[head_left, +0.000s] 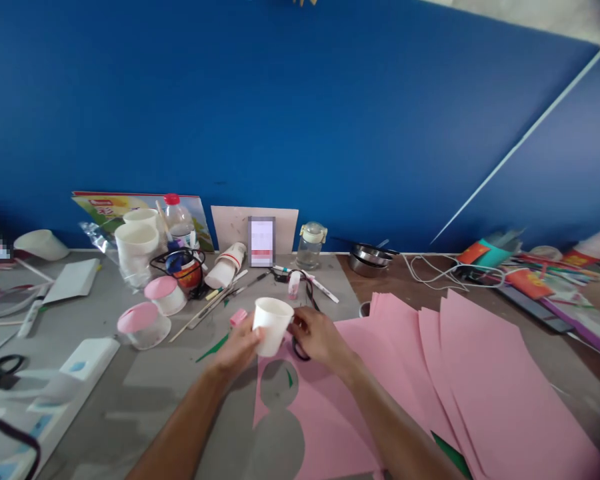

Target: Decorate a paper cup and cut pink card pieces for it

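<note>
My left hand [241, 348] is closed around the left side of a plain white paper cup [272, 328], its thumb on the near wall. The cup stands upright, slightly tilted, above the pink paper. Close to its right side is my right hand [321, 333], fingers curled together near the rim; what they pinch is hidden. Just below those fingers shows a black loop [301, 351] like a scissors handle; I cannot tell whether the hand holds it. Beneath lies a pink sheet [325, 407] with two round holes cut out.
Two cups with pink paper tops [144, 331] stand at left, near stacked white cups [137, 248]. A phone [261, 241] leans at the back beside a glass jar [310, 245]. Pink sheets [510, 387] fan out at right. A power strip [75, 387] lies at front left.
</note>
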Demonstrator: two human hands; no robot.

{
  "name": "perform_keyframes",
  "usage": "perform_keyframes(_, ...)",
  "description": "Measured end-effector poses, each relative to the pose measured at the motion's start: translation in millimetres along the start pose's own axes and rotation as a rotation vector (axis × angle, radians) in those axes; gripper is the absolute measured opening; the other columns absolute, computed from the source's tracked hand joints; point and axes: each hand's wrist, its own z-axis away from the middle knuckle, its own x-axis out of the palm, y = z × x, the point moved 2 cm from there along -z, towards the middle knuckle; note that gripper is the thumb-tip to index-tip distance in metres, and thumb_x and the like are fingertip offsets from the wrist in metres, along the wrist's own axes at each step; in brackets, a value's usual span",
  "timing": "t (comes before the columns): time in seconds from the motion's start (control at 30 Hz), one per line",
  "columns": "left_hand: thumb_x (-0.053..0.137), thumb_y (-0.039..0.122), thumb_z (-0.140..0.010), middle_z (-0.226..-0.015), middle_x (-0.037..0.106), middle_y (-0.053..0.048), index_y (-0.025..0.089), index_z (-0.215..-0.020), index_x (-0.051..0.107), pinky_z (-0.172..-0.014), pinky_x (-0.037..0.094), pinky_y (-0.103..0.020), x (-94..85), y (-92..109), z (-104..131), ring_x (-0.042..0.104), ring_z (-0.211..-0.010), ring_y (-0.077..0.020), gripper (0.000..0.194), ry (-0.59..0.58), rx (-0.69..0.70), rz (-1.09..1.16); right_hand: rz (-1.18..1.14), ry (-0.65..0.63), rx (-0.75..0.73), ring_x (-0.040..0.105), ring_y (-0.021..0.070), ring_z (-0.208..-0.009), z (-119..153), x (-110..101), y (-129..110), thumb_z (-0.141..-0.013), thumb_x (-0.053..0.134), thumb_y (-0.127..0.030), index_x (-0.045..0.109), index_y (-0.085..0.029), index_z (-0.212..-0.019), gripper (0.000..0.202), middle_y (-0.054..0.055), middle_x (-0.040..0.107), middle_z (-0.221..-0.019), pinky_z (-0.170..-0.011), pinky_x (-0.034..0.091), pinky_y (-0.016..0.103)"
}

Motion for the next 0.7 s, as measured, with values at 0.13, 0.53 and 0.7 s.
perform_keyframes(0.13,0.077,0.060,-0.060,-0.096,0.071,-0.011,0.025,-0.108,0.071,-0.065,0.049,-0.032,6.3,-5.0,1.4,0.065,-0.086,-0.0274,0.060,-0.077,-0.026,-0.023,0.107,-0.084,0.003,0.062,0.0176,-0.076,1.6,-1.2,4.6,-0.087,0.050,-0.014,0.064,-0.017,-0.082,0.015,0.005,0.066,-0.082,-0.066,0.041,0.026)
perform_keyframes(0.53,0.076,0.052,-0.068,-0.111,0.065,-0.013,0.016,-0.130,0.054,-0.071,0.040,-0.029,-1.1,-13.3,3.8,0.058,-0.093,-0.0251,0.076,-0.254,-0.049,-0.018,0.160,-0.243,-0.126,0.063,0.0203,-0.081,-14.7,11.3,-4.3,-0.068,0.048,0.002,0.065,-0.015,-0.082,0.028,0.009,0.071,-0.091,-0.069,0.044,0.027)
perform_keyframes(0.7,0.077,0.054,-0.064,-0.104,0.068,-0.015,0.013,-0.127,0.057,-0.061,0.038,-0.024,-1.6,-2.5,4.3,0.061,-0.082,-0.0215,0.078,-0.241,-0.035,0.087,0.057,-0.221,-0.205,0.063,0.0198,-0.081,-28.1,14.1,-7.6,-0.070,0.046,0.000,0.061,-0.016,-0.070,0.022,0.006,0.069,-0.084,-0.074,0.046,0.027)
